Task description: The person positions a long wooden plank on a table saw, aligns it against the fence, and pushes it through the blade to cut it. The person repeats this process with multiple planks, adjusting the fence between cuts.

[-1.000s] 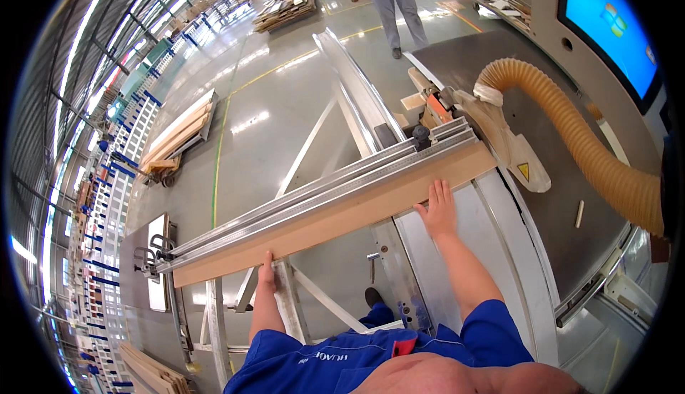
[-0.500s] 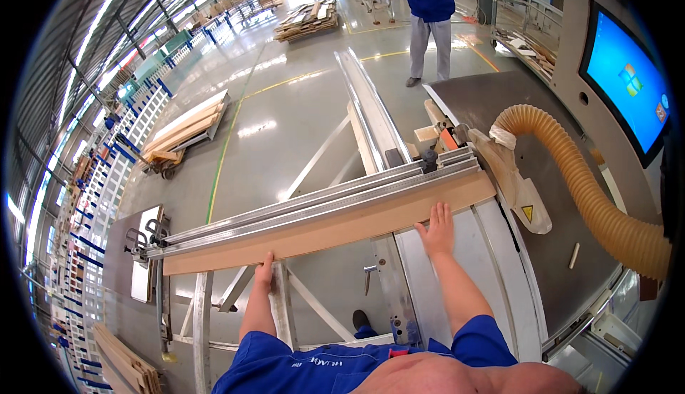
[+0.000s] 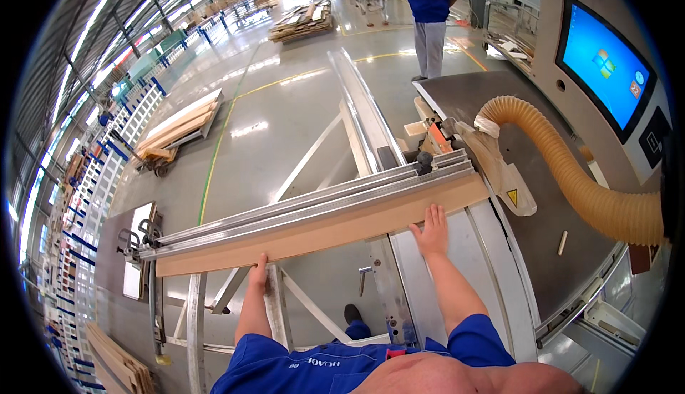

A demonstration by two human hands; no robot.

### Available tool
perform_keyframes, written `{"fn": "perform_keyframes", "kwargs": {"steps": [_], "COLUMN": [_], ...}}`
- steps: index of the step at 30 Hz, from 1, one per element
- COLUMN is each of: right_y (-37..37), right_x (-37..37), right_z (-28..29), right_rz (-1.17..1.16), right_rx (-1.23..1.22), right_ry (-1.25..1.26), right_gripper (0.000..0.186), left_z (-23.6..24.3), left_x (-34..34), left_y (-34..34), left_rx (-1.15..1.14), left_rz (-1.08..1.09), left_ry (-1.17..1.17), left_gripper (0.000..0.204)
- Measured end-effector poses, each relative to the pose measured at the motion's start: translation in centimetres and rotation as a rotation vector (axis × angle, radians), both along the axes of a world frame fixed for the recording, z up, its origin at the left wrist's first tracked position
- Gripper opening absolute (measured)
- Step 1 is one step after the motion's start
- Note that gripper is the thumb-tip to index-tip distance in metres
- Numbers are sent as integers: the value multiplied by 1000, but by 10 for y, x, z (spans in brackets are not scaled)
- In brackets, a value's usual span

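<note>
A long, narrow light-brown wooden board (image 3: 321,233) lies against the metal fence (image 3: 314,207) of a sliding table saw. At the board's near edge, my left hand (image 3: 259,271) grips it, with the thumb showing at the edge and the other fingers hidden. My right hand (image 3: 432,231) rests flat and open, fingers stretched over the near edge towards the board's right end. Under my right forearm is the pale metal sliding table (image 3: 457,265). Just past the board's right end sits the clear saw-blade guard (image 3: 503,176).
A ribbed yellow dust hose (image 3: 571,180) arches over the dark saw table (image 3: 528,251), where a small stick (image 3: 563,243) lies. A screen (image 3: 606,66) stands at right. Beyond the saw stands another person (image 3: 430,16). Boards on a pallet truck (image 3: 182,126) are at left.
My view has turned slightly to the right, so the scene sits a little further left. Both hands keep their places on the board, which stays along the fence.
</note>
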State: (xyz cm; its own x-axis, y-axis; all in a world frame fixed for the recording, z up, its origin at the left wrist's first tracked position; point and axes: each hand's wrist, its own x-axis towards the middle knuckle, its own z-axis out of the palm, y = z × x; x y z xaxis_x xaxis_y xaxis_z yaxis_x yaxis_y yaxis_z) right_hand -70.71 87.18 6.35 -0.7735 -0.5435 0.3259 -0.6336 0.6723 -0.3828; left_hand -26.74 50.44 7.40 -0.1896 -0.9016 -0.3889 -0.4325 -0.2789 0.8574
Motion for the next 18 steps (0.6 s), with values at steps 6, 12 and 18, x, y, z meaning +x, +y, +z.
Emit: {"fn": "perform_keyframes", "kwargs": {"steps": [6,12,18], "right_y": [27,65,89], "right_x": [32,57,73], "right_z": [11,10,6], "right_rz": [7,12,-4], "right_rx": [-16,20,47], "right_ry": [21,-30,-27], "right_gripper": [83,84,82], "left_z": [-25,-56,-62], "left_x": [51,99,113], "left_y": [4,23,39], "left_rx": [58,60,95], "left_rz": [289,420,486], "left_ry": [394,700,671], "left_gripper": [62,31,23]}}
